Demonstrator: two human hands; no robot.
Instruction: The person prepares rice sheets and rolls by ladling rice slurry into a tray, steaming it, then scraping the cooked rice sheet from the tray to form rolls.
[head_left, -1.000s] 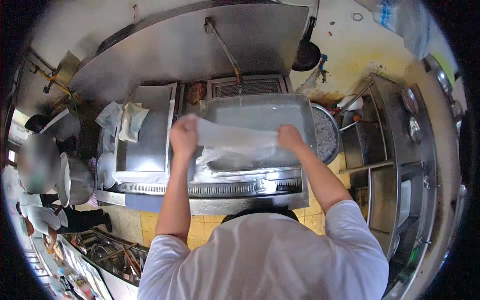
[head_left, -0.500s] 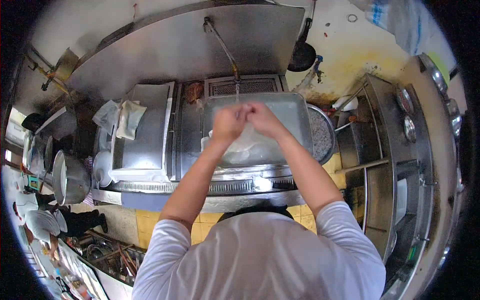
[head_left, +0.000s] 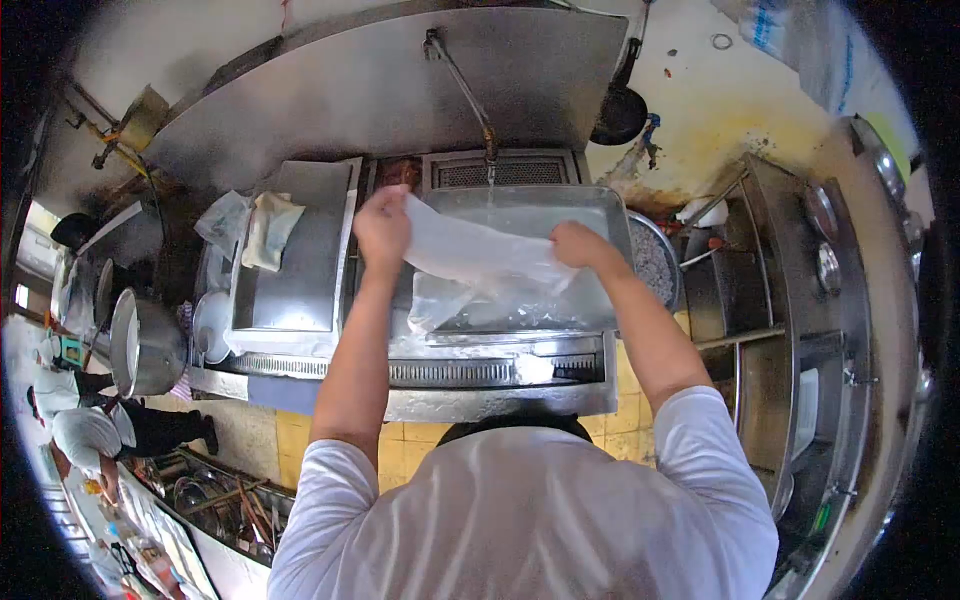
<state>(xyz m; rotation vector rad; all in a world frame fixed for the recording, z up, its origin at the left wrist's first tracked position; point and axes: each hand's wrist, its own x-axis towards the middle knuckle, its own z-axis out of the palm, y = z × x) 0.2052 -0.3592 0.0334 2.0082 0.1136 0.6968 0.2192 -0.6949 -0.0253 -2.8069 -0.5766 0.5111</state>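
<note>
A thin, wet white cloth (head_left: 480, 250) is stretched out between my two hands above a large rectangular metal basin of water (head_left: 622, 270). My left hand (head_left: 383, 228) grips its upper left corner, out past the basin's left edge. Closed around the opposite end is my right hand (head_left: 585, 247), over the right part of the basin. The cloth's lower portion sags toward the water, and a pale fold hangs near the front left corner. Behind the basin, a tap (head_left: 488, 140) runs a thin stream into it.
To the left is a shallow metal tray (head_left: 290, 300), with a folded cloth (head_left: 272, 230) on its far left edge. A bowl of pale grainy stuff (head_left: 652, 262) stands right of the basin, near metal shelving (head_left: 815, 350). Far left are a big pot (head_left: 155, 345) and another person (head_left: 90, 430).
My hands were together over the basin; now they are wide apart, the left one moved left and the right one right. The cloth has opened out between them.
</note>
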